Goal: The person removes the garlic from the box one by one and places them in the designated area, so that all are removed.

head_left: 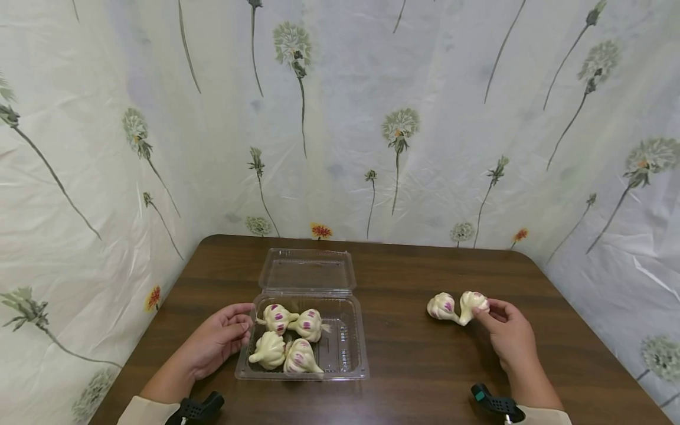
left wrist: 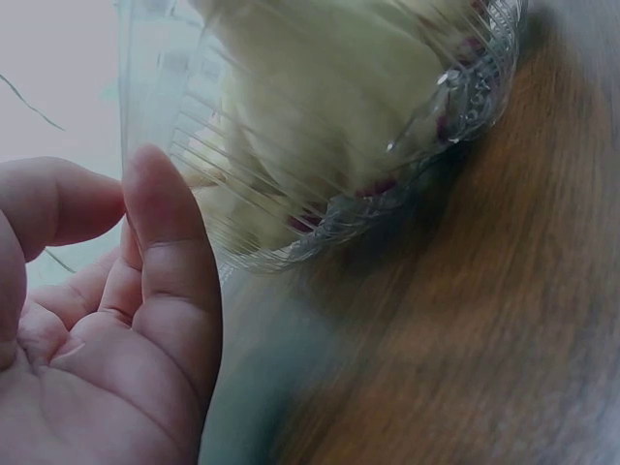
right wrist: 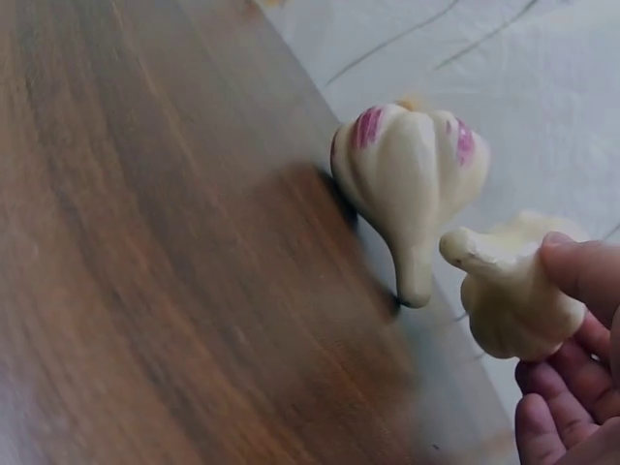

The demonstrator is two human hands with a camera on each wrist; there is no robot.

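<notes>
Wooden tabletop (head_left: 404,366), garlic bulb (head_left: 473,300) in right hand (head_left: 510,335), stem (head_left: 464,320) diagonally toward near left

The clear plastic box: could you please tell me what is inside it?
The open box holds four garlic bulbs, grouped toward the left, with bare bottom showing at the right. The bottom directly under the bulbs is covered, so it cannot be seen.

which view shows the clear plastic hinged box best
The head view: it shows the clear plastic hinged box nearly whole, with its lid open and four cream-coloured garlic bulbs inside. The left wrist view shows only part, close up; the right wrist view shows none.
</notes>
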